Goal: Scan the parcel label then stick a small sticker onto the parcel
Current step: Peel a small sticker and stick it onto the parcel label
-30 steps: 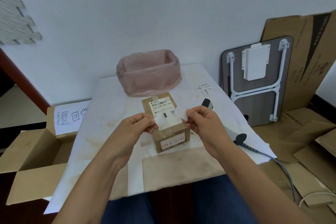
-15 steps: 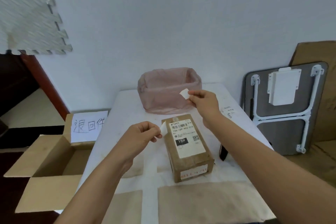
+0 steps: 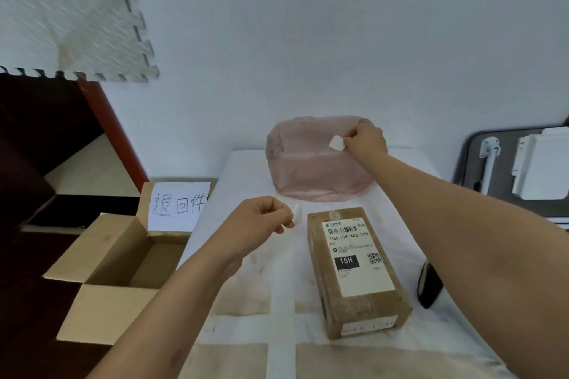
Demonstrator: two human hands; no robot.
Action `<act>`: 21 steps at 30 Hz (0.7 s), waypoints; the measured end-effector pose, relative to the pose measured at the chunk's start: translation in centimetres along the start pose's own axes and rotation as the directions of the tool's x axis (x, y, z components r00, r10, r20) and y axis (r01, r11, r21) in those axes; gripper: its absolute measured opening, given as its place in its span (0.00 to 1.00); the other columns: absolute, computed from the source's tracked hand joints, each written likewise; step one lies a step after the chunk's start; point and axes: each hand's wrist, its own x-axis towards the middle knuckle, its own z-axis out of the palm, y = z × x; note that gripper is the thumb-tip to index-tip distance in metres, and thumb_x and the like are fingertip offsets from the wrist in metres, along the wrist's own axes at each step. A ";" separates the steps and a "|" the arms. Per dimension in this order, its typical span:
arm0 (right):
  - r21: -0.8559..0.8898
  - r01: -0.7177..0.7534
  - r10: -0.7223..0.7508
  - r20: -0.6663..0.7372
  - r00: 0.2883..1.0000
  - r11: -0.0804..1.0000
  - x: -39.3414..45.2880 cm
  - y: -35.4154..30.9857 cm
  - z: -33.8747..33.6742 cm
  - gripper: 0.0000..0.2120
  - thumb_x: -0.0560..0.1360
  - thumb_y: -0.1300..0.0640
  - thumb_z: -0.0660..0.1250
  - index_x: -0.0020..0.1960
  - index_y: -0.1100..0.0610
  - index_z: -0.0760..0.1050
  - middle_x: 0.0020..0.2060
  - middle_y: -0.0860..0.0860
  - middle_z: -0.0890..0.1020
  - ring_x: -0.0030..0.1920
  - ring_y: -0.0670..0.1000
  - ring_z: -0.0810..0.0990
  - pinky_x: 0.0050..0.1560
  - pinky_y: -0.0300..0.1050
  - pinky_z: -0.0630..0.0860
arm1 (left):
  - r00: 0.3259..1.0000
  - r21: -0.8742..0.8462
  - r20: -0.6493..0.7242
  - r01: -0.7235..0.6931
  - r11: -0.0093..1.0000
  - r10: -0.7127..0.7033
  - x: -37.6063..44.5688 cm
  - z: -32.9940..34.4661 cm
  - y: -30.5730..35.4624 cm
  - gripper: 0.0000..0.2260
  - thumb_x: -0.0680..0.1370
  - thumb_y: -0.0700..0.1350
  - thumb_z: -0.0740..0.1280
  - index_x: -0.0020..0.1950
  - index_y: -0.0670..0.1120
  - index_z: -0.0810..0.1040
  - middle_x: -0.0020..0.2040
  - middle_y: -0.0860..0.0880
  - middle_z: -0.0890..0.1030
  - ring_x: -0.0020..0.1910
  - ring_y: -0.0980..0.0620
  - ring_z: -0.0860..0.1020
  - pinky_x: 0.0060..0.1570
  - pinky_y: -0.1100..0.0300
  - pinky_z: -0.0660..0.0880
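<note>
A brown cardboard parcel (image 3: 354,292) lies on the white table (image 3: 246,175), its white shipping label (image 3: 357,258) with barcode facing up. My left hand (image 3: 261,218) hovers just left of the parcel's far end and pinches a small white sticker (image 3: 297,212). My right hand (image 3: 366,141) is stretched out over the pink-lined bin (image 3: 311,169) at the back of the table, pinching a small white paper scrap (image 3: 337,143). The black scanner (image 3: 429,286) lies right of the parcel, partly hidden by my right forearm.
An open cardboard box (image 3: 123,261) with a handwritten paper sign (image 3: 178,206) stands left of the table. A folded grey table (image 3: 517,163) leans against the wall at the right. Brown cardboard patches (image 3: 234,360) lie along the table's near edge.
My hands parted from over the parcel, each with a white piece. The right hand has reached farther back over the pink bin; the left stays beside the parcel. The camera tilted up.
</note>
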 end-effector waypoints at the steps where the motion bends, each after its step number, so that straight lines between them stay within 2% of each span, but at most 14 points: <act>1: -0.036 0.003 -0.003 0.002 1.000 0.999 0.2 -0.2 0.1 0.09 0.71 0.63 0.63 0.39 0.57 0.82 0.42 0.54 0.84 0.40 0.56 0.82 0.41 0.47 0.80 | 1.000 0.002 0.004 0.002 1.000 -0.002 0.2 0.0 0.0 0.05 0.76 0.46 0.67 0.41 0.48 0.80 0.40 0.55 0.85 0.39 0.59 0.78 0.43 0.63 0.69; 5: -0.120 0.012 -0.010 0.022 1.000 0.993 1.3 -0.2 0.6 0.10 0.67 0.61 0.61 0.33 0.52 0.80 0.41 0.53 0.83 0.37 0.57 0.82 0.41 0.49 0.82 | 1.000 0.012 0.018 0.004 1.000 -0.004 0.6 0.1 0.0 0.05 0.76 0.46 0.67 0.41 0.48 0.80 0.40 0.55 0.85 0.40 0.58 0.78 0.44 0.63 0.70; 8: -0.091 0.000 0.004 0.052 0.999 0.996 2.0 0.2 0.8 0.09 0.68 0.58 0.63 0.37 0.52 0.83 0.44 0.52 0.84 0.40 0.56 0.82 0.45 0.51 0.82 | 1.000 0.018 0.019 0.005 1.000 -0.005 0.7 0.2 0.1 0.05 0.76 0.46 0.67 0.41 0.49 0.80 0.40 0.56 0.85 0.40 0.59 0.78 0.43 0.63 0.69; 10: -0.042 -0.011 0.013 0.065 0.998 0.999 1.8 0.3 0.5 0.10 0.69 0.56 0.64 0.41 0.54 0.84 0.47 0.53 0.84 0.43 0.57 0.83 0.48 0.53 0.82 | 1.000 0.019 0.018 0.003 1.000 -0.003 0.7 0.3 0.2 0.05 0.76 0.46 0.67 0.41 0.49 0.80 0.40 0.56 0.85 0.40 0.59 0.78 0.43 0.64 0.68; 13: 0.102 -0.036 0.031 0.047 0.998 0.994 0.6 -0.1 -0.6 0.12 0.71 0.60 0.62 0.45 0.59 0.83 0.47 0.56 0.86 0.49 0.59 0.83 0.53 0.55 0.80 | 1.000 0.022 0.016 -0.008 1.000 0.008 0.7 0.7 0.5 0.05 0.76 0.46 0.68 0.41 0.49 0.80 0.39 0.56 0.85 0.39 0.59 0.78 0.42 0.64 0.68; 15: 0.198 -0.029 0.022 0.038 0.999 0.980 -0.6 -0.5 -1.6 0.12 0.72 0.61 0.61 0.45 0.55 0.84 0.47 0.53 0.86 0.50 0.57 0.83 0.55 0.55 0.79 | 1.000 0.022 0.018 -0.024 0.999 0.024 0.5 1.0 0.9 0.05 0.76 0.46 0.68 0.41 0.49 0.80 0.39 0.56 0.85 0.39 0.60 0.78 0.42 0.64 0.68; 18: 0.313 0.001 -0.014 0.040 0.999 0.950 -3.1 -1.0 -2.8 0.12 0.74 0.60 0.61 0.41 0.47 0.81 0.41 0.47 0.85 0.43 0.51 0.84 0.49 0.48 0.80 | 0.999 0.037 0.022 -0.047 0.998 0.046 0.2 1.6 1.4 0.05 0.76 0.47 0.68 0.42 0.48 0.81 0.40 0.55 0.85 0.39 0.60 0.78 0.42 0.64 0.68; 21: 0.445 -0.044 -0.036 0.170 0.985 0.894 -6.8 -1.1 -3.9 0.11 0.76 0.64 0.63 0.42 0.54 0.81 0.33 0.48 0.81 0.30 0.44 0.79 0.35 0.35 0.75 | 0.996 0.072 0.031 -0.089 0.993 0.087 -0.3 2.3 2.0 0.04 0.76 0.46 0.68 0.43 0.47 0.81 0.40 0.54 0.84 0.38 0.60 0.78 0.42 0.65 0.69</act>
